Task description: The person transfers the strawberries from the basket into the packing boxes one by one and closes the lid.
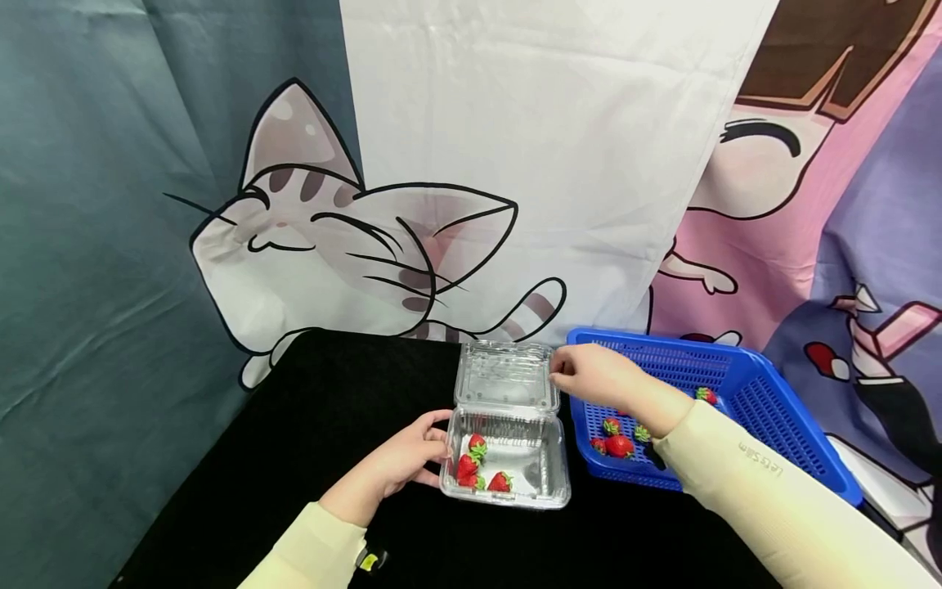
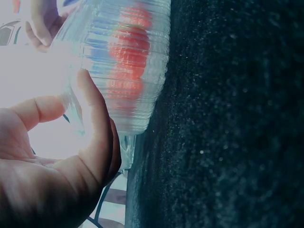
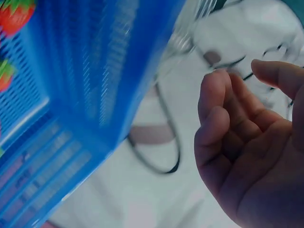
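Note:
A hinged clear plastic box [image 1: 548,491] stands with its lid [image 1: 508,380] laid back behind it. Several strawberries [image 1: 500,483] lie toward its left and front inside. At the left side, my left hand [image 1: 412,450] holds the box's edge, thumb up at the rim and fingers against the ribbed outer wall in the left wrist view. My right hand [image 1: 599,376] is at the right edge of the lid, beside the blue basket [image 1: 780,409]. In the right wrist view its fingers [image 3: 211,128] are loosely bent, the thumb apart, and nothing is between them.
More strawberries [image 1: 620,446] lie in the basket on the right, partly hidden by my right forearm. Black cloth [image 1: 309,409] covers the table. A printed curtain [image 1: 574,123] with cartoon figures hangs right behind the table.

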The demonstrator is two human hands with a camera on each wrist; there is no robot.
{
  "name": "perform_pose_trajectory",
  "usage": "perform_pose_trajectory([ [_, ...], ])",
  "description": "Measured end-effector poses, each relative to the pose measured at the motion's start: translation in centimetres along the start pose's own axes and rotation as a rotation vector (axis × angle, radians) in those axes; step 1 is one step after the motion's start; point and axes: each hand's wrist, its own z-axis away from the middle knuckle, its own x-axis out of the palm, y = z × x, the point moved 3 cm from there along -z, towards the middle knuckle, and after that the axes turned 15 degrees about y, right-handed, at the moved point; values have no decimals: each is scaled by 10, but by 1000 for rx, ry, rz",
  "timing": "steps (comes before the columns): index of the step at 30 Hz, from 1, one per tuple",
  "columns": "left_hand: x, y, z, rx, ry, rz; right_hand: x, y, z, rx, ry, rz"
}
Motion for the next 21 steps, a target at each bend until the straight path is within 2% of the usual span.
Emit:
perform_pose_trajectory([
  [4,0,0,0,-4,-1,1,-7,31,-7,93,-3,20],
  [8,-1,0,0,-7,2,0,-4,62,-10,130,-5,74],
  [14,-1,1,1,0,-4,2,10,101,-9,105,-31,147],
  [21,-1,1,1,-7,-4,-2,25,129,-3,60,-181,171],
])
